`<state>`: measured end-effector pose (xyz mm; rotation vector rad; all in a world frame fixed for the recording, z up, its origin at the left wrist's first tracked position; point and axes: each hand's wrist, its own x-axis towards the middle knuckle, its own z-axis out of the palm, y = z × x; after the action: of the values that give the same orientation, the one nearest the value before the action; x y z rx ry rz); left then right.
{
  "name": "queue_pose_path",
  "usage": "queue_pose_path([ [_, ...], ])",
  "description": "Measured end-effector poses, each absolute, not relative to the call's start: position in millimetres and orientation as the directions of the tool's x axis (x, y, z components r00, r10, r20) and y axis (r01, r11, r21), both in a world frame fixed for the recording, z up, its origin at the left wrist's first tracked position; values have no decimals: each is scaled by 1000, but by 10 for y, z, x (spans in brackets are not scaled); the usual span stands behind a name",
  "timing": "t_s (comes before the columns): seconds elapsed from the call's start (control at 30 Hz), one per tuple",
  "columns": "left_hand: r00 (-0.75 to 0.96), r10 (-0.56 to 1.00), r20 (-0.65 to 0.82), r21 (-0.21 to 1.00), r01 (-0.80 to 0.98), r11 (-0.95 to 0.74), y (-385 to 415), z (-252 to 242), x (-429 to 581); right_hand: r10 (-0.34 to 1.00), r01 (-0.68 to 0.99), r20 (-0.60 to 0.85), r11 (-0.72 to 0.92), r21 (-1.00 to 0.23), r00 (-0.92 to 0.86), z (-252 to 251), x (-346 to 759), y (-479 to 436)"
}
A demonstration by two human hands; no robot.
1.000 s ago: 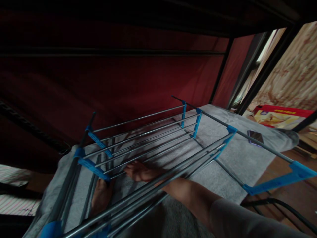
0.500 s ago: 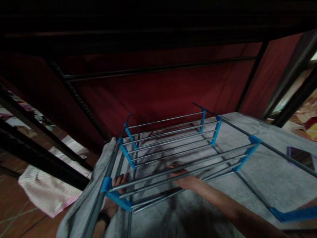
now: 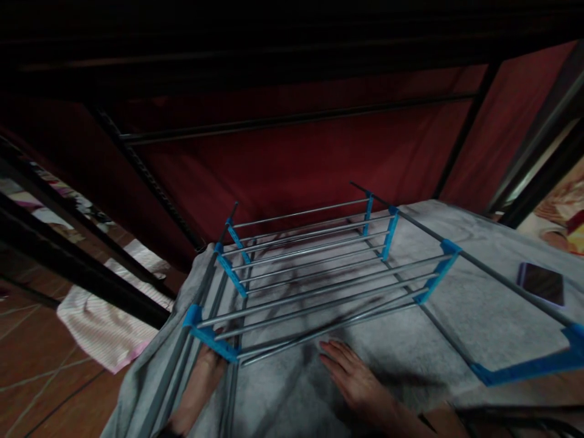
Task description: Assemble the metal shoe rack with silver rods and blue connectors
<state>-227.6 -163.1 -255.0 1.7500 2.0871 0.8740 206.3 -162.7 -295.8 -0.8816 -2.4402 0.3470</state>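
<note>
A rack (image 3: 328, 291) of grey metal tubes and blue plastic brackets lies on a grey cloth (image 3: 274, 395). My left hand (image 3: 208, 365) is at the rack's near left corner, beside the side tubes and partly behind a blue bracket (image 3: 214, 344). That bracket and the tubes hide most of its fingers, so its grip cannot be seen. Just in front of the nearest crossbars, my right hand (image 3: 358, 380) hovers over or rests on the cloth with its fingers stretched out and nothing in them. One lower tube (image 3: 294, 342) slants across another.
On the cloth at the right lies a phone (image 3: 542, 284). Behind the rack stands a dark frame with a red panel (image 3: 296, 164). A striped cloth (image 3: 107, 316) is on the tiled floor at left. Another person's hand (image 3: 555, 240) shows at the far right.
My right hand has drawn back from between the crossbars to the cloth in front of them. The left hand's fingers, visible before, are now mostly hidden. The view has shifted slightly.
</note>
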Motion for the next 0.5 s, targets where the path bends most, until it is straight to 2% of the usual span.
queue_pose_path([
  [0.1, -215, 951, 221, 647, 762, 23, -1798, -2556, -2334, 654, 510, 387, 753, -416, -650, -3041, 2164, -1682],
  [0.17, -265, 939, 218, 694, 718, 42, -1907, -2571, -2297, 683, 520, 389, 726, -450, -618, -3058, 2209, -1665],
  [0.27, -402, 910, 101, 780, 600, 178, -2024, -2610, -2155, 751, 550, 384, 657, -516, -538, -3089, 2234, -1583],
  [0.33, -460, 888, 7, 797, 540, 273, -2051, -2629, -2048, 788, 562, 374, 613, -556, -490, -3125, 2231, -1521],
  [0.5, -372, 928, -21, 791, 562, 243, -1968, -2601, -1881, 823, 579, 333, 563, -590, -461, -3193, 2212, -1448],
])
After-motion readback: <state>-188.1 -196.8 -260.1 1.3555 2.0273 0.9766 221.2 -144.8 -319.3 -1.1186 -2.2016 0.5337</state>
